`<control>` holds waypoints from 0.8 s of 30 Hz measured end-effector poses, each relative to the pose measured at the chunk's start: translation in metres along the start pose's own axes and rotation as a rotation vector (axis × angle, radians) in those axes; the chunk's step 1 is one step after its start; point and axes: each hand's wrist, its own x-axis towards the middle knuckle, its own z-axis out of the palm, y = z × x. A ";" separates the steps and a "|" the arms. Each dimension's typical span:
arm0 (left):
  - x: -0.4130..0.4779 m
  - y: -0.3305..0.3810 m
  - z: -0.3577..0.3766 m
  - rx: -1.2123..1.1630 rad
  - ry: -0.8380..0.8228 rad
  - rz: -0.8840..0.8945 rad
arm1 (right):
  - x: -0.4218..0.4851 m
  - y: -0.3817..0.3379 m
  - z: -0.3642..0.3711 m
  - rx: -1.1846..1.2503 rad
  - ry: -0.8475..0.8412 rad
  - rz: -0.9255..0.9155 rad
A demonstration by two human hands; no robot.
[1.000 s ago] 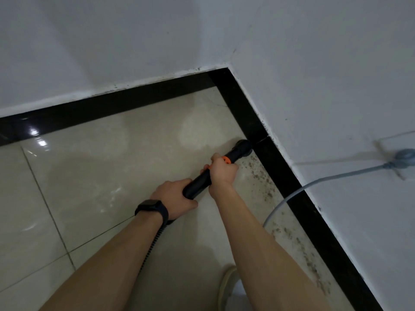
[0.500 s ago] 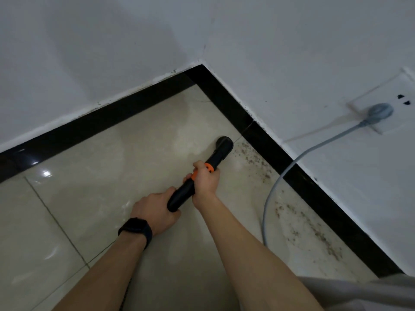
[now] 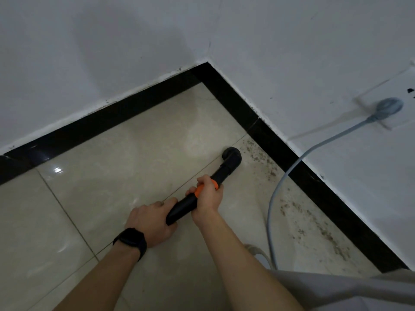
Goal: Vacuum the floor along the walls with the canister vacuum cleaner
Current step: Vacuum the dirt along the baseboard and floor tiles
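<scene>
Both hands hold the black tube (image 3: pixel 224 169). The left hand (image 3: pixel 152 221) has its grip clamped on the back end. The right hand (image 3: pixel 207 196) has its grip clamped round the orange ring (image 3: pixel 198 190). The tube points to 1 o'clock, and its tip (image 3: pixel 232 154) is down on the floor (image 3: pixel 125 158) near the corner. Brown dirt (image 3: pixel 260 157) lies just beside the tip at 3 o'clock, along the black skirting (image 3: pixel 269 140). A grey cord (image 3: pixel 272 198) hangs from a plug (image 3: pixel 388 107) in the wall (image 3: pixel 314 63) at 2 o'clock. A black watch (image 3: pixel 131 240) is on the left wrist.

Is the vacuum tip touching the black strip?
No, the tip sits on the floor, with specks of dirt between it and the strip.
</scene>
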 end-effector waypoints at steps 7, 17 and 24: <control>0.012 0.013 0.001 -0.008 -0.010 0.035 | 0.007 -0.012 -0.005 0.003 0.054 -0.039; 0.033 0.032 0.005 -0.002 0.013 0.056 | 0.024 -0.031 -0.011 0.017 0.065 -0.065; 0.047 0.041 0.003 -0.013 0.015 0.045 | 0.035 -0.044 -0.008 -0.004 0.061 -0.073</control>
